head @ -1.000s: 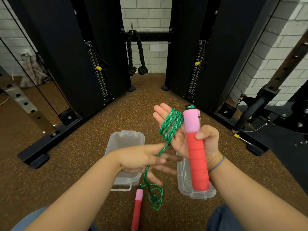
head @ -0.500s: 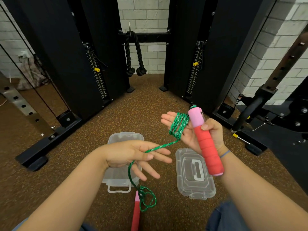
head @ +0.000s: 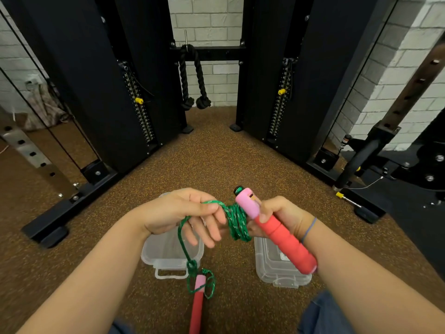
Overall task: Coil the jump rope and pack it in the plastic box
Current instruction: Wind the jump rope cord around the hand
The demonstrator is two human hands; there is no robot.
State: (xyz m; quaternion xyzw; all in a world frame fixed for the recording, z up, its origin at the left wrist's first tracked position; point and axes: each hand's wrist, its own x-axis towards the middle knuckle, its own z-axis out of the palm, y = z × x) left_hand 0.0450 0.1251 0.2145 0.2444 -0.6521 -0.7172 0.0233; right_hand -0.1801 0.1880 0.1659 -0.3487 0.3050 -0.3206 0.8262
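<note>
A black left tower [head: 79, 88] and right tower [head: 320, 75] are standing on the brown speckled floor [head: 212, 160]. Between them a white brick wall [head: 207, 18] is showing, and a black rope [head: 184, 78] is hanging from a crossbar [head: 216, 53].

Black triceps rope [head: 194, 78] hangs between weight stacks [head: 140, 109]

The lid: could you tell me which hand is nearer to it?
Right. The right hand, holding a handle, is above the lid; the left hand is over the box beside it.
</note>
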